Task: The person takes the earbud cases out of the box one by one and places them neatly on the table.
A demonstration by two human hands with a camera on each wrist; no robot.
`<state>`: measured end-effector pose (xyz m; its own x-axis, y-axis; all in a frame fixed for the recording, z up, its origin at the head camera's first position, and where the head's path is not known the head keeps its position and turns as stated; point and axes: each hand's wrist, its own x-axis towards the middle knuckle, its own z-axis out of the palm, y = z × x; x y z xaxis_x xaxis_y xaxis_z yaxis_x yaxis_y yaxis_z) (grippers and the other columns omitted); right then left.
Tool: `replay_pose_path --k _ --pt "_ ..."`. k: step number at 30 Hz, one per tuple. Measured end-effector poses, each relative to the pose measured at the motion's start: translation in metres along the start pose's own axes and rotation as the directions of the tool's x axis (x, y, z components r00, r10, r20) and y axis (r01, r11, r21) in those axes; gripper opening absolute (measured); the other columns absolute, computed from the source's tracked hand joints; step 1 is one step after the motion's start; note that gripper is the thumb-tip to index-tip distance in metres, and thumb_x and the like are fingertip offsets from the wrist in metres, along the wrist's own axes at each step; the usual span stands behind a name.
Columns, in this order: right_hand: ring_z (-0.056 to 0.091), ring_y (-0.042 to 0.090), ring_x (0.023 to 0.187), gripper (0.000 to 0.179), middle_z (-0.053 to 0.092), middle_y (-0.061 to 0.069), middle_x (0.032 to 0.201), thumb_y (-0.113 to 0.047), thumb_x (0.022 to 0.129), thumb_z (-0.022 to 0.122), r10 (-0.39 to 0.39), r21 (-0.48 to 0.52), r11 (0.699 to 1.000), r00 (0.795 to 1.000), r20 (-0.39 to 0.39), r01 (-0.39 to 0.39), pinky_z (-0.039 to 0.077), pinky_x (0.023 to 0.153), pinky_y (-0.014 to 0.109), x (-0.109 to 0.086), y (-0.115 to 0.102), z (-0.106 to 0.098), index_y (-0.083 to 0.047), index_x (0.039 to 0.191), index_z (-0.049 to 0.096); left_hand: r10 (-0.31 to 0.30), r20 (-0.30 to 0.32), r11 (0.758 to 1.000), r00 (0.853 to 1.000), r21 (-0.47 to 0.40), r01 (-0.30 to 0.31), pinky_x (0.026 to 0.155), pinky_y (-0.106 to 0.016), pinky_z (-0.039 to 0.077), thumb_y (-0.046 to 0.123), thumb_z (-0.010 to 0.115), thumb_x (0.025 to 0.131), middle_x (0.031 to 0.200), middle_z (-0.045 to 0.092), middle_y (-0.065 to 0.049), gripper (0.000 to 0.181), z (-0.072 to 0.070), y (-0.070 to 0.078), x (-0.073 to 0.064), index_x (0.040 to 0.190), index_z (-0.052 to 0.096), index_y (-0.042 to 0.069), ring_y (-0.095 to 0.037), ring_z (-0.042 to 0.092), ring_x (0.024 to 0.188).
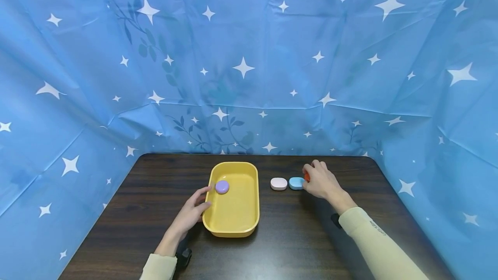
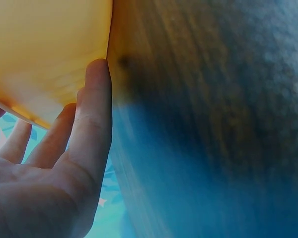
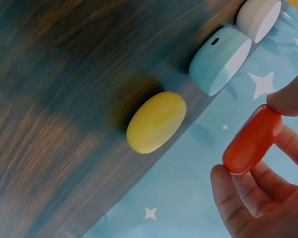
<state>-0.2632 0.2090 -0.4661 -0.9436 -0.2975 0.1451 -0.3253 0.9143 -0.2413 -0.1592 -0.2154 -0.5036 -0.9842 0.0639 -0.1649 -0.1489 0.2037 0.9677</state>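
Note:
My right hand [image 1: 321, 180] pinches a small red-orange rounded case [image 3: 253, 139] between thumb and fingertips; in the head view it shows only as a sliver beside the hand. In the right wrist view a yellow oval case [image 3: 156, 122] sits on the table close by, hidden behind the hand in the head view. A light blue case [image 1: 296, 183] with a small dark slot and a white case [image 1: 278, 183] stand in line to its left. At the left rim of a yellow tray [image 1: 233, 232], my left hand [image 1: 190, 213] rests its extended fingers along the outer wall. Inside the tray lies a round purple case [image 1: 222, 186].
The dark wood-grain table [image 1: 295, 245] ends at a blue curtain [image 1: 249, 77] with white stars, which hangs behind and on both sides. The tray stands left of the row of cases.

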Motion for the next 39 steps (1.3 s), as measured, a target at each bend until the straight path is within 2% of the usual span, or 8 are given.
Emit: replay_pose_path --k 14,33,39 --pt "0.042 0.032 0.091 0.03 0.051 0.013 0.1 -0.015 0.083 0.068 0.039 0.02 0.999 0.999 0.008 -0.039 0.045 0.062 0.044 -0.003 0.024 -0.006 -0.004 0.111 0.066 -0.005 0.001 1.0 1.0 0.009 0.005 0.083 -0.048 0.058 0.015 0.058 0.104 0.151 0.046 -0.022 0.051 0.0 0.001 -0.002 0.153 0.045 0.017 -0.034 0.061 0.119" --pt "0.042 0.036 0.097 0.034 0.052 0.018 0.107 -0.017 0.084 0.073 0.099 0.023 0.995 0.995 0.029 -0.1 0.048 0.069 0.049 -0.006 0.041 -0.014 -0.001 0.113 0.066 0.002 0.0 1.0 1.0 0.002 -0.002 0.082 -0.047 0.058 0.016 0.058 0.104 0.15 0.047 -0.021 0.051 0.0 0.001 0.0 0.153 0.045 0.018 -0.033 0.062 0.118" --pt "0.042 0.035 0.095 0.033 0.052 0.017 0.106 -0.018 0.085 0.072 0.107 0.02 0.994 0.993 0.049 -0.108 0.047 0.068 0.047 -0.008 0.046 -0.014 -0.001 0.112 0.065 -0.001 -0.001 1.0 1.0 0.006 0.001 0.083 -0.048 0.058 0.015 0.058 0.104 0.149 0.048 -0.021 0.051 0.0 0.001 -0.001 0.153 0.045 0.018 -0.033 0.062 0.117"
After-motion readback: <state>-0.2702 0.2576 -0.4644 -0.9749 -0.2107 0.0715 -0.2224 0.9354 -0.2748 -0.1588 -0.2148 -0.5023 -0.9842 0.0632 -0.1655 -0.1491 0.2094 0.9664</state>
